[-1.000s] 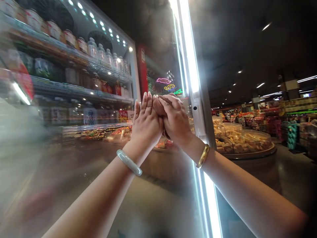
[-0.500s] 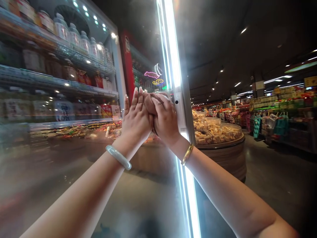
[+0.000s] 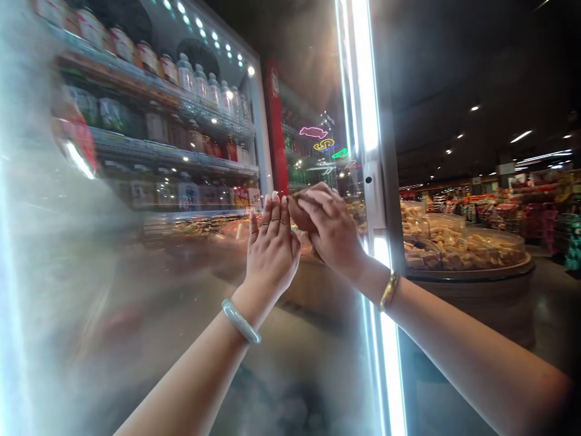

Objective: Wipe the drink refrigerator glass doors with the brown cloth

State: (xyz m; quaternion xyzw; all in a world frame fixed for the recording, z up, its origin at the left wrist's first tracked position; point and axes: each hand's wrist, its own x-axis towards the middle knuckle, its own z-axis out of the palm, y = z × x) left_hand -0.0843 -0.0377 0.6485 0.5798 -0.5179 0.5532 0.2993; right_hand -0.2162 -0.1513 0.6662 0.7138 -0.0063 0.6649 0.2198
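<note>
My left hand [image 3: 272, 245] lies against the misty glass door [image 3: 190, 339] of a lit cooler, fingers stretched upward and a pale bangle [image 3: 240, 321] on the wrist. Just right of it, my right hand [image 3: 333, 227] has its fingers bent around a brown cloth [image 3: 300, 212], pressed near the glass. The cloth is partly covered by those fingers. A gold bangle [image 3: 389, 290] circles the right wrist. Both hands are close together, with a small gap between them.
A bright light strip [image 3: 367, 79] and door frame [image 3: 388, 181] stand right of my hands. Bottles [image 3: 213, 89] line shelves seen in the glass. A round bin of packaged goods [image 3: 467, 242] sits beyond the frame, with store shelves [image 3: 499, 206] farther back.
My view has turned left, so the door frame appears farther right. My right hand has moved right and apart from my left hand, which it was touching or overlapping.
</note>
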